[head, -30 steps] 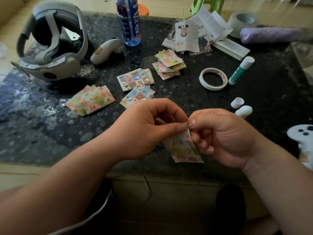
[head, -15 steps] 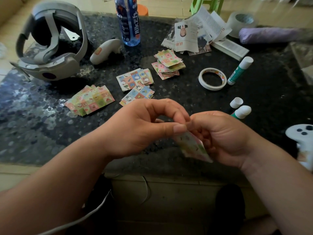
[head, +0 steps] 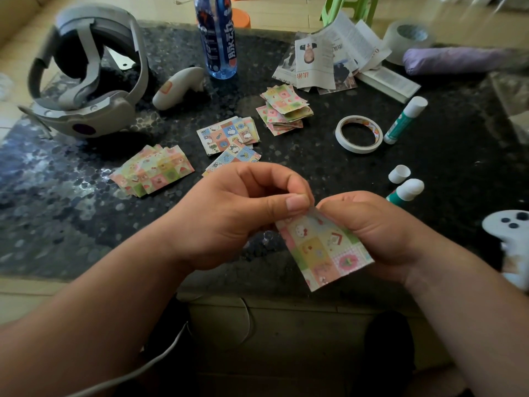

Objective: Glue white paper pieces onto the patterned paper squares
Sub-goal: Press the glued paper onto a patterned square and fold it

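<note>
- Counter [head: 57, 224]: sorted piles [head: 151, 170] of squares fan from 10 to 12 o'clock, likely for easy reach.
- Left grip [head: 234, 213] and right grip [head: 380, 233] both pinch one square [head: 323, 250] by its top edge at 6 o'clock, seemingly pressing it; no white piece shows.
- Glue [head: 406, 190] lies at 3 o'clock, apparently uncapped, ready.
</note>
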Tool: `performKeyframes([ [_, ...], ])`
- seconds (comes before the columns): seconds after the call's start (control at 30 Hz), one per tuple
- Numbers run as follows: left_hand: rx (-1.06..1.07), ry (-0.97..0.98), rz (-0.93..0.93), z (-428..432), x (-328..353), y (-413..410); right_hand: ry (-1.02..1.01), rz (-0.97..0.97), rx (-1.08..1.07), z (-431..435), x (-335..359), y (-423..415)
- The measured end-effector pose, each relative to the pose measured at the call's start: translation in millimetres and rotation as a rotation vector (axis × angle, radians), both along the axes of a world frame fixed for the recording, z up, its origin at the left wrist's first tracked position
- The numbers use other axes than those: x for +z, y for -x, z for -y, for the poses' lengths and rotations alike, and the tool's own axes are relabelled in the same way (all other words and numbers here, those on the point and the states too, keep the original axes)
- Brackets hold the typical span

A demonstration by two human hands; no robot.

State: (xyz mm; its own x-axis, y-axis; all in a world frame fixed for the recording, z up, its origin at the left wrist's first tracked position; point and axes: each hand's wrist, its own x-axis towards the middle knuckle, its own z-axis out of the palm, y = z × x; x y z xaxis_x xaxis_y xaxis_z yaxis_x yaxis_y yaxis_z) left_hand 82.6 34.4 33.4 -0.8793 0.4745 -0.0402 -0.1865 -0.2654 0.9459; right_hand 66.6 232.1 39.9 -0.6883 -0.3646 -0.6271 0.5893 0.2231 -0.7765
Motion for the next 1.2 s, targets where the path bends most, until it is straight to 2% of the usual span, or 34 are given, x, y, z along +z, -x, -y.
performKeyframes([
  [0.4,-0.001,-0.036,-0.029,1.6,-1.9,-0.1,-0.184,-0.111,-0.008,-2.7,-1.2,1.4],
  [0.6,-0.051,-0.014,-0.021,5.0,-4.7,1.1,-0.197,-0.132,-0.018,-6.8,-9.3,5.1],
  [0.7,0.008,0.009,-0.030,4.2,-5.0,0.8,-0.195,-0.145,-0.047,-7.6,-12.6,5.4],
  [0.8,0.187,-0.012,0.071,-2.1,-6.6,0.0,-0.198,-0.201,-0.105,-5.5,-14.1,4.9],
  [0.87,0.307,-0.087,0.237,-8.8,-11.3,-1.2,-0.186,-0.225,-0.178,-4.6,-15.5,6.0],
  [0.97,0.278,-0.187,0.447,-16.4,-19.8,-6.4,-0.158,-0.274,-0.325,-5.0,-16.8,8.9],
  [1.07,0.173,-0.020,0.463,-22.6,-24.9,-11.3,-0.221,-0.374,-0.368,-7.9,-18.0,10.7],
  [1.2,0.240,0.072,0.473,-24.7,-29.8,-11.0,-0.266,-0.447,-0.331,-10.0,-20.5,10.6],
])
